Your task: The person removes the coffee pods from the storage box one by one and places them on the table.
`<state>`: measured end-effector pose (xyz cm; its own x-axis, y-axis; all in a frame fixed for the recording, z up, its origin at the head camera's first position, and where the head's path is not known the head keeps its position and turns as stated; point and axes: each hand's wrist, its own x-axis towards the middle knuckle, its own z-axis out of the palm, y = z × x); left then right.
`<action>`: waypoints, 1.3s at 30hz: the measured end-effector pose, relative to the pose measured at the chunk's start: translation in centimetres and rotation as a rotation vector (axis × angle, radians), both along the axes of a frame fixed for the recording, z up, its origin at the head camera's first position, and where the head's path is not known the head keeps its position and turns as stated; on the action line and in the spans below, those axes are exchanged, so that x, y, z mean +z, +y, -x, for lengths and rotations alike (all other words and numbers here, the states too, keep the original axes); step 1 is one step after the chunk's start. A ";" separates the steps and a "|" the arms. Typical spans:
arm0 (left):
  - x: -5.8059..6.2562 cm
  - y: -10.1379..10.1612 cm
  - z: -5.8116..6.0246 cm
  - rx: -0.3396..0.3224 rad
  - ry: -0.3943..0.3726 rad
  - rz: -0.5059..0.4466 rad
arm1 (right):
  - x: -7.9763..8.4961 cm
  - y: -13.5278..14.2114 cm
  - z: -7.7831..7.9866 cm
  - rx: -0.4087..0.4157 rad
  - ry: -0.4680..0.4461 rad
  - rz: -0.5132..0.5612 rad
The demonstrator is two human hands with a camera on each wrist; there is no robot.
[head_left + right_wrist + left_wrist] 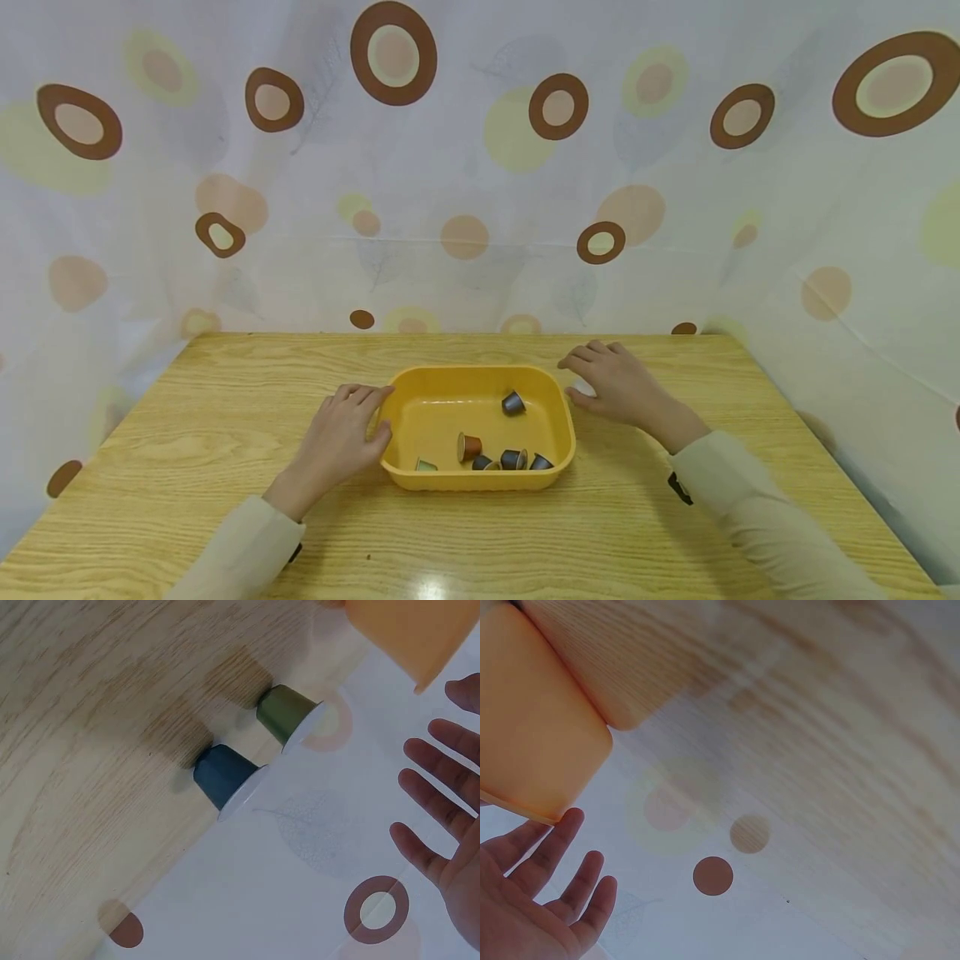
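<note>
A yellow plastic tub (476,482) sits on the table. My left hand (347,433) is at its left end, index fingertip and thumb at the rim, the other fingers loosely extended. In the left wrist view, a fingertip meets the tub's rim (551,820). My right hand (618,385) hovers just right of the tub with spread, relaxed fingers and holds nothing. A green coffee capsule (289,716) and a dark blue capsule (225,776), both with white lids, stand on the table near it. From the head, the right hand mostly hides them.
Several coffee capsules lie in the tub: a brown one (470,447), a dark one (513,404) at the back, more dark ones along the front wall and a pale green one (426,465). A patterned sheet (465,167) hangs behind the wooden table (247,417) and at both sides.
</note>
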<state>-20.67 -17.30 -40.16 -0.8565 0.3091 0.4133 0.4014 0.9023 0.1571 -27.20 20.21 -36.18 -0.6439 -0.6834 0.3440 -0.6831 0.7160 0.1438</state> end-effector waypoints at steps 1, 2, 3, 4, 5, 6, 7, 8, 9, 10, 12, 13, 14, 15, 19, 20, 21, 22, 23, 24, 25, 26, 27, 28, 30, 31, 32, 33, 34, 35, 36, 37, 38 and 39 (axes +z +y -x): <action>0.0 0.0 0.0 0.000 -0.001 0.000 | 0.0 -0.2 -0.1 0.010 0.006 0.001; 0.0 0.0 0.0 0.001 -0.001 -0.001 | -0.1 -0.4 -0.1 0.019 0.013 0.001; -0.1 0.0 0.0 0.001 -0.002 -0.002 | -0.2 -0.7 -0.1 0.029 0.023 -0.002; -0.1 0.0 0.0 0.000 -0.003 -0.003 | -0.2 -0.9 -0.2 0.037 0.032 -0.007; -0.1 0.0 0.0 0.000 -0.001 -0.002 | -0.3 -1.2 -0.2 0.045 0.039 -0.011; -0.1 0.0 0.0 -0.001 -0.001 -0.004 | -0.3 -1.4 -0.3 0.052 0.044 -0.013; -0.1 0.0 0.0 -0.001 -0.001 -0.005 | -0.3 -1.6 -0.3 0.059 0.045 -0.015; -0.1 0.0 0.0 -0.002 0.002 -0.006 | -0.3 -1.8 -0.4 0.064 0.045 -0.018; -0.1 0.0 0.0 -0.004 0.003 -0.007 | -0.3 -2.1 -0.5 0.067 0.044 -0.024; -0.1 0.0 -0.1 -0.005 0.004 -0.008 | -0.4 -2.3 -0.5 0.070 0.040 -0.029; -0.2 0.0 -0.1 -0.006 0.006 -0.008 | -0.5 -2.7 -0.6 0.076 0.037 -0.046; -0.2 0.0 -0.1 -0.006 0.008 -0.008 | -0.5 -2.9 -0.6 0.081 0.036 -0.051; -0.2 0.0 -0.1 -0.006 0.011 -0.008 | -0.6 -3.1 -0.6 0.085 0.036 -0.056; -0.2 0.0 -0.1 -0.005 0.010 -0.009 | -0.6 -3.3 -0.6 0.092 0.041 -0.061; -0.2 -0.1 -0.1 -0.005 0.010 -0.009 | -1.0 -4.1 -0.7 0.119 0.053 -0.061; -0.2 -0.1 -0.1 -0.005 0.009 -0.009 | -1.1 -4.2 -0.7 0.121 0.058 -0.067; -0.2 -0.1 -0.1 -0.005 0.007 -0.009 | -1.2 -4.4 -0.7 0.124 0.063 -0.072; -0.2 -0.1 -0.2 -0.005 0.006 -0.010 | -1.3 -4.5 -0.6 0.125 0.068 -0.077; -0.2 -0.1 -0.2 -0.005 0.004 -0.010 | -1.4 -4.6 -0.6 0.127 0.072 -0.079; -0.2 -0.1 -0.2 -0.005 0.004 -0.009 | -1.6 -4.8 -0.6 0.128 0.077 -0.083; -0.2 -0.1 -0.2 -0.006 0.004 -0.010 | -1.7 -4.9 -0.5 0.131 0.085 -0.087; -0.2 -0.1 -0.2 -0.006 0.003 -0.011 | -1.7 -5.0 -0.5 0.134 0.089 -0.087; -0.2 0.0 -0.2 -0.006 0.003 -0.011 | -1.8 -5.1 -0.5 0.136 0.093 -0.089; -0.2 0.0 -0.2 -0.006 0.002 -0.011 | -1.8 -5.2 -0.5 0.139 0.093 -0.090; -0.2 0.0 -0.2 -0.006 0.000 -0.010 | -1.9 -5.4 -0.5 0.139 0.091 -0.096; -0.2 0.0 -0.2 -0.006 -0.001 -0.011 | -2.0 -5.5 -0.5 0.139 0.085 -0.098; -0.2 0.0 -0.2 -0.005 -0.002 -0.010 | -2.0 -5.6 -0.5 0.137 0.084 -0.105; -0.1 0.0 -0.2 -0.006 -0.001 -0.010 | -2.0 -5.7 -0.5 0.135 0.081 -0.110; -0.1 0.0 -0.2 -0.007 0.000 -0.009 | -2.1 -5.7 -0.5 0.133 0.078 -0.115; -0.1 0.0 -0.1 -0.008 0.002 -0.009 | -2.1 -5.8 -0.5 0.132 0.078 -0.119; -0.1 0.0 -0.1 -0.008 0.005 -0.009 | -2.1 -5.8 -0.5 0.132 0.073 -0.119; -0.1 0.0 -0.1 -0.008 0.008 -0.008 | -2.1 -5.9 -0.5 0.131 0.071 -0.121; -0.1 0.0 -0.1 -0.008 0.010 -0.009 | -2.1 -5.9 -0.5 0.128 0.070 -0.125; -0.1 0.0 -0.1 -0.008 0.011 -0.009 | -2.1 -6.0 -0.5 0.126 0.065 -0.128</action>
